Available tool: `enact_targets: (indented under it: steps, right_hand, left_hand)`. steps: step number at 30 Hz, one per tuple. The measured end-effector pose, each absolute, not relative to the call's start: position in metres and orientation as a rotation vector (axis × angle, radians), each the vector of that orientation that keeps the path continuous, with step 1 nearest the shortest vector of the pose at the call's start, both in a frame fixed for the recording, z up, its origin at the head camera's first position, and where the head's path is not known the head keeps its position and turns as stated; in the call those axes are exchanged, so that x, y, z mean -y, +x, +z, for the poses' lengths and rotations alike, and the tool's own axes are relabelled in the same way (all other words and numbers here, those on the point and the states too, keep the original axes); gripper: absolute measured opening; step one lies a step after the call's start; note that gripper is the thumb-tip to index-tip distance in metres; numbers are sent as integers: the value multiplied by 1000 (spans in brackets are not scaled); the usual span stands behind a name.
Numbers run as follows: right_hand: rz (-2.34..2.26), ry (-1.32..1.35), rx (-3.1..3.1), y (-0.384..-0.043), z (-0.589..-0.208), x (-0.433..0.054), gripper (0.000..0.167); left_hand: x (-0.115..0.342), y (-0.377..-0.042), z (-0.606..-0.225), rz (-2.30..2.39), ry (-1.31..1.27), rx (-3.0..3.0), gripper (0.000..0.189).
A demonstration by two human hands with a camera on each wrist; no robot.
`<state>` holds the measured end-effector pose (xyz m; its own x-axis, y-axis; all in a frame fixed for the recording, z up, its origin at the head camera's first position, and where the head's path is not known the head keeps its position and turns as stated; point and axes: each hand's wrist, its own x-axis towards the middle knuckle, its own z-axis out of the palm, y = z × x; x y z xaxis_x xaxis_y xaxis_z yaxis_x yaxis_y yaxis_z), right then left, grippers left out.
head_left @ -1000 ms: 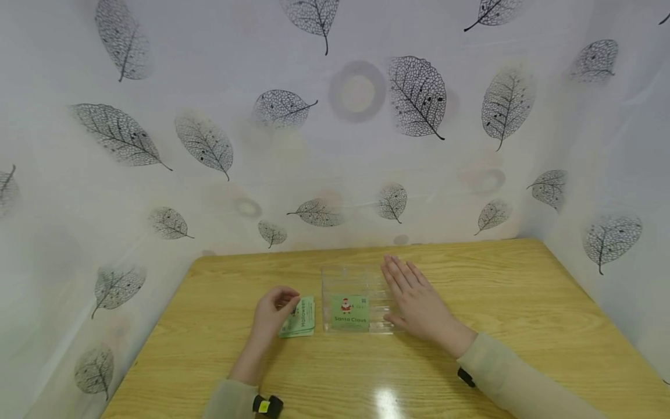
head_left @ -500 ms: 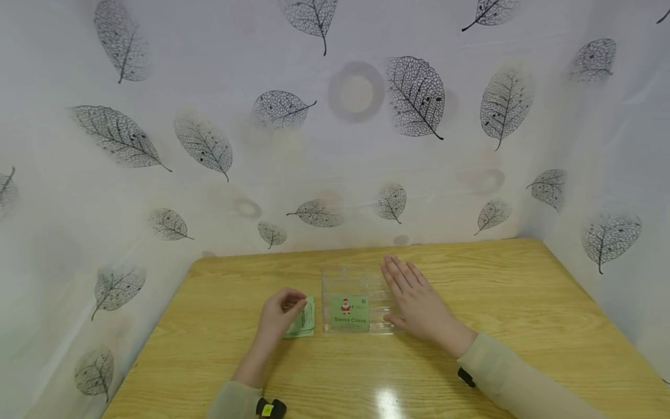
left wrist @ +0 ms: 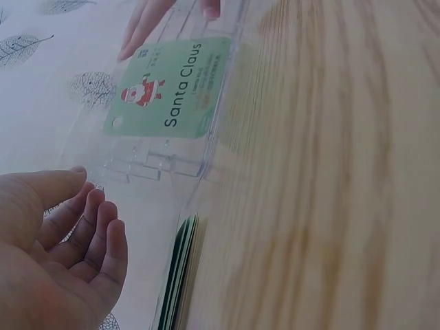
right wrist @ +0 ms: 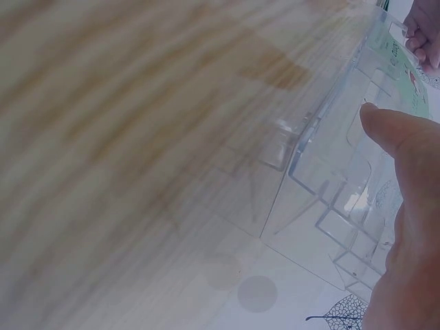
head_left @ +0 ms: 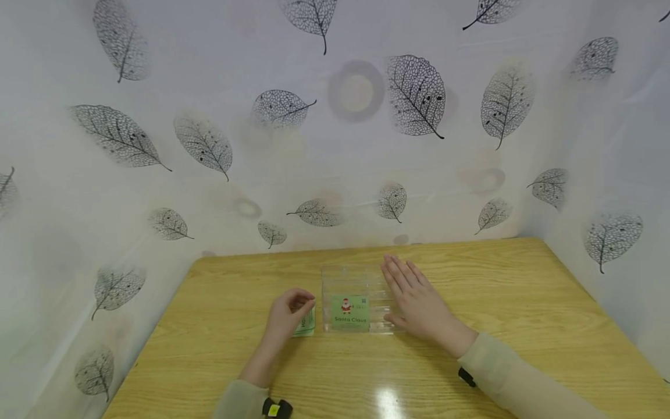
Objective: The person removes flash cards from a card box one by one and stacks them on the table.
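Note:
My left hand (head_left: 285, 314) hovers above a stack of green cards (head_left: 309, 326), hiding much of it; only part of the printed lettering shows. In the left wrist view its fingers (left wrist: 103, 237) are loosely curled, thumb near the index fingertip, with nothing visible between them. The stack's edge lies beside that hand. To the right stands a clear plastic tiered holder (head_left: 325, 291). A green "Santa Claus" card (head_left: 350, 314) sits in its left part. My right hand (head_left: 419, 299) rests with straight fingers along the holder's right side, its thumb (right wrist: 385, 127) against the clear plastic.
A wood-grain table (head_left: 471, 378) carries everything. A pale curtain (head_left: 356, 151) with leaf prints hangs behind and along both sides of it. Black bands, one with a yellow mark (head_left: 274, 411), are on both wrists.
My left hand has shifted rightward over the card stack, covering more of its "Halloween" lettering. The right hand, the holder and the Santa Claus card have stayed put.

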<state>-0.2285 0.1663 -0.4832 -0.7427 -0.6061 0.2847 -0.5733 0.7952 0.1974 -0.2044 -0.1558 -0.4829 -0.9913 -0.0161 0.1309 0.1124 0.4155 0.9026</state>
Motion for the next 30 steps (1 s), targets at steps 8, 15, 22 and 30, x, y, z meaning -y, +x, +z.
enact_targets:
  steps: [8, 15, 22, 30]
  right_hand:
    - [-139, 900, 2644, -228, -482, -166, 113]
    - [-112, 901, 2653, -228, -482, -166, 114]
    - [-120, 900, 2653, -228, -483, -166, 114]
    - [-111, 900, 2646, -228, -483, -166, 114]
  left_hand:
    - [150, -208, -484, -1668, -121, 2520, 9]
    - [146, -209, -486, -1673, -133, 2516, 8]
    - [141, -208, -488, -1703, -132, 2511, 9]
    - [138, -209, -488, -1702, -132, 2502, 9]
